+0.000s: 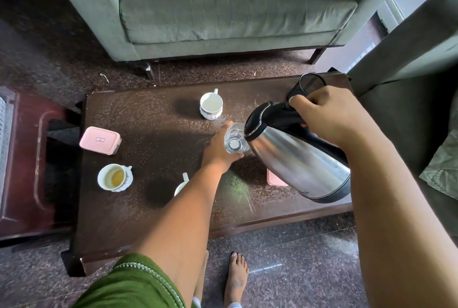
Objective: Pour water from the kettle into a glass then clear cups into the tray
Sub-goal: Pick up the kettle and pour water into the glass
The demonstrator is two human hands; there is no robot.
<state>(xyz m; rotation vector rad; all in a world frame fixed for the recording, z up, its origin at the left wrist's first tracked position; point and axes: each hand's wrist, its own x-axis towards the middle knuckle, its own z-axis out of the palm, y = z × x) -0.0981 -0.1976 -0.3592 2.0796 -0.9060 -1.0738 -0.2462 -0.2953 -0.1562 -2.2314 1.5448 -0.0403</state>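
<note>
My right hand [329, 114] grips the black handle of a steel kettle [297, 159], tilted with its spout over a clear glass [235, 141] standing on the dark table [153, 119]. My left hand [218, 149] wraps around the glass from the left. A white cup [211, 105] stands empty behind the glass. Another white cup [114, 177] with some yellowish liquid sits at the left front. A third white cup [182, 185] is mostly hidden by my left forearm. A dark red tray [22, 159] lies left of the table.
A pink-lidded box [100, 140] sits at the table's left. Another pink box [275, 180] is partly hidden under the kettle. A black mesh holder [311, 83] stands at the back right corner. A grey armchair [223, 5] is beyond the table; my bare feet [238, 278] are below.
</note>
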